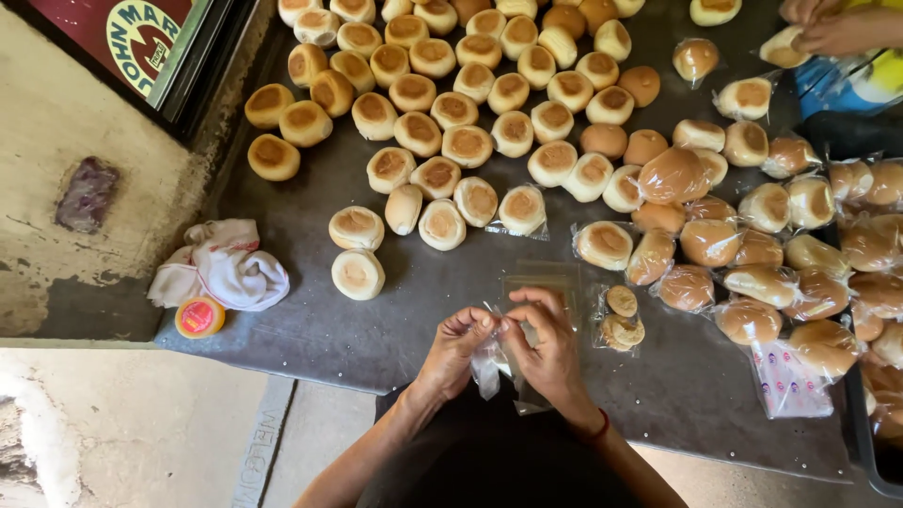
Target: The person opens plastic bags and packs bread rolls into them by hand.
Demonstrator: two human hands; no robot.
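Observation:
My left hand [453, 348] and my right hand [544, 346] meet at the near edge of the dark table [376, 320], fingertips pinching a small clear plastic bag [489, 362] between them. The bag hangs down over the table edge and looks empty. A flat stack of clear bags [546, 282] lies just beyond my hands. Right of my right hand sits a small bagged bun [621, 318]. Several unwrapped round buns [442, 113] cover the far left and middle. Several bagged buns [752, 245] are piled at the right.
A crumpled white cloth [226, 268] and a small orange-lidded jar [199, 317] sit at the table's left corner. A pack of printed bags [788, 376] lies near right. Another person's hands [832, 23] hold a bun at the far right. A dark tray edge [861, 433] borders the right.

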